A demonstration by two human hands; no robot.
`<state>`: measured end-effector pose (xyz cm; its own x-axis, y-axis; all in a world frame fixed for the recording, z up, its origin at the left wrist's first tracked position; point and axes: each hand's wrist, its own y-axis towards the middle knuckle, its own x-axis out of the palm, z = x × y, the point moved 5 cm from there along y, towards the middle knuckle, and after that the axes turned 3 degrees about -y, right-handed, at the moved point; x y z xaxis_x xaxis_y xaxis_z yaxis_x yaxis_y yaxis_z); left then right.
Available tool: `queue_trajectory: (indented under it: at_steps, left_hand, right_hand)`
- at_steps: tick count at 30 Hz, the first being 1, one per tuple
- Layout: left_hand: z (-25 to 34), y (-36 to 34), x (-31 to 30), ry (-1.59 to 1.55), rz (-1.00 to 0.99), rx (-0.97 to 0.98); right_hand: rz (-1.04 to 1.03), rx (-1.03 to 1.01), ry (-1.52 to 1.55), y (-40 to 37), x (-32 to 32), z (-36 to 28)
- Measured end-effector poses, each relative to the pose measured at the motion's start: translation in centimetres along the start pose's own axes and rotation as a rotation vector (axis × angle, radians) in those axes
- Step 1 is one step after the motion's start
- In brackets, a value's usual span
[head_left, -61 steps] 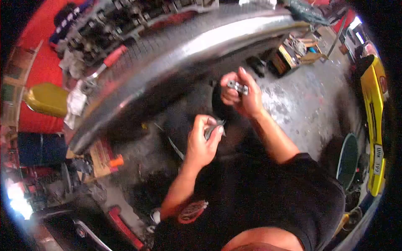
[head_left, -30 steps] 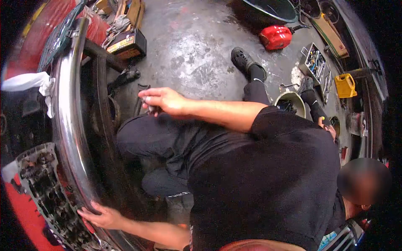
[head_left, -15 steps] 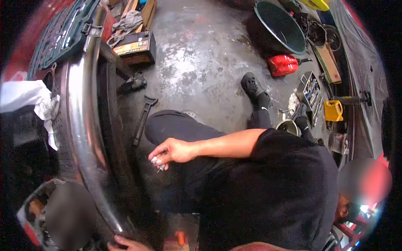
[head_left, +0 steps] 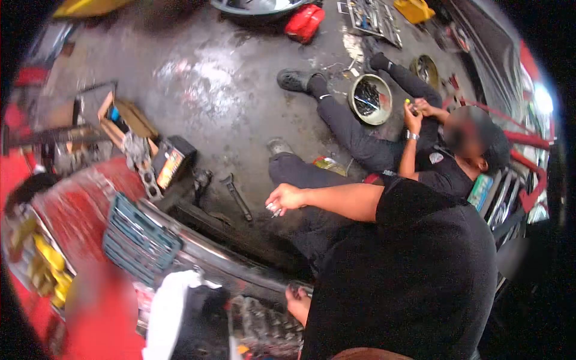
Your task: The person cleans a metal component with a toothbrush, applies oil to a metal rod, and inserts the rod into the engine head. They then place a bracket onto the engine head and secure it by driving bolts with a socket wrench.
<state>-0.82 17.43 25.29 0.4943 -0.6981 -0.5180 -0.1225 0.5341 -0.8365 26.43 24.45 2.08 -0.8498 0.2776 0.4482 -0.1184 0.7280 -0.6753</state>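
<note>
My right hand (head_left: 285,198) is closed around small shiny metal pieces (head_left: 274,210), whose exact kind is too small to make out. It hovers above the dark gap beside the long chrome bumper (head_left: 207,255). Lower down, my left hand (head_left: 298,305) has its fingers curled at the bumper's end, partly hidden by my black shirt. A large adjustable-type wrench (head_left: 237,197) lies on the floor just past my right hand. On the far side of the bumper rests a blue-green tool case (head_left: 139,240), with a white cloth (head_left: 170,309) nearby.
A co-worker (head_left: 444,162) sits on the floor at the right, hands together on a small item. Near them are a bucket of dark parts (head_left: 370,99) and a tray of tools (head_left: 369,21). A battery (head_left: 174,162), a red container (head_left: 304,24) and a large basin (head_left: 258,7) also stand around.
My view has swung round, so the bumper now runs diagonally along the lower left and the co-worker shows more fully. The right hand still holds the metal pieces; the left stays by the bumper.
</note>
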Motion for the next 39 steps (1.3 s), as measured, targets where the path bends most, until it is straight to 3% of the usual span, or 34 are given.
queue_trajectory:
  at_steps: [2,4,6,8,10,14,15,17,19,20,22,24,28,31,33,36,39]
  left_hand:
    - [3.0,2.7,-1.6,-0.177,0.001,0.263]
    - [10.2,3.8,-4.7,0.272,0.048,0.467]
    - [19.3,2.4,-7.0,0.316,0.061,0.498]
    - [23.8,4.1,-8.4,0.308,0.099,0.661]
    - [30.0,4.4,-8.7,0.292,0.063,0.686]
    - [40.8,4.0,-8.8,0.276,0.169,1.014]
    - [43.4,3.3,-9.2,0.435,0.249,1.118]
    - [46.8,4.6,-9.6,0.397,0.211,1.2]
    - [50.5,6.5,-10.6,0.463,0.139,1.226]
    - [51.8,8.4,-10.4,0.438,0.139,1.336]
    - [55.6,9.6,-10.0,0.453,0.124,1.448]
    - [59.6,9.2,-9.4,0.257,-0.022,1.401]
    - [67.6,9.1,-7.5,0.204,-0.333,1.136]
    - [74.2,10.6,-4.5,0.247,-0.453,1.155]
    - [78.0,10.8,-3.1,0.27,-0.535,1.112]
    - [84.9,10.3,1.2,0.145,-0.705,1.059]
    - [89.3,8.2,2.2,0.366,-0.767,1.146]
  right_hand:
    - [0.149,0.041,0.178,-2.0,-1.6,-2.7]
    - [0.24,-0.001,0.217,-3.1,-2.5,-5.4]
    - [0.282,-0.045,0.231,-4.7,-2.4,-9.7]
    - [0.351,-0.09,0.175,-5.4,-1.7,-14.6]
    - [0.397,-0.132,0.179,-5.8,0.6,-19.7]
    - [0.447,-0.278,0.153,-5.6,3.2,-29.0]
    - [0.508,-0.331,0.068,-4.9,3.2,-30.4]
    - [0.601,-0.407,-0.017,-4.7,2.1,-33.8]
    - [0.584,-0.35,0.048,-4.4,1.1,-36.6]
    - [0.594,-0.327,0.085,-4.4,0.0,-38.0]
    - [0.633,-0.446,0.142,-4.8,-1.8,-40.4]
    - [0.679,-0.472,0.29,-4.6,-3.9,-41.9]
    - [0.642,-0.475,0.524,-6.1,-7.8,-46.4]
    - [0.634,-0.657,0.694,-5.1,-12.9,-48.4]
    - [0.622,-0.672,0.85,-3.7,-16.0,-49.3]
    - [0.822,-0.598,0.81,-4.3,-23.2,-51.5]
    - [0.944,-0.704,0.989,-4.6,-25.1,-51.6]
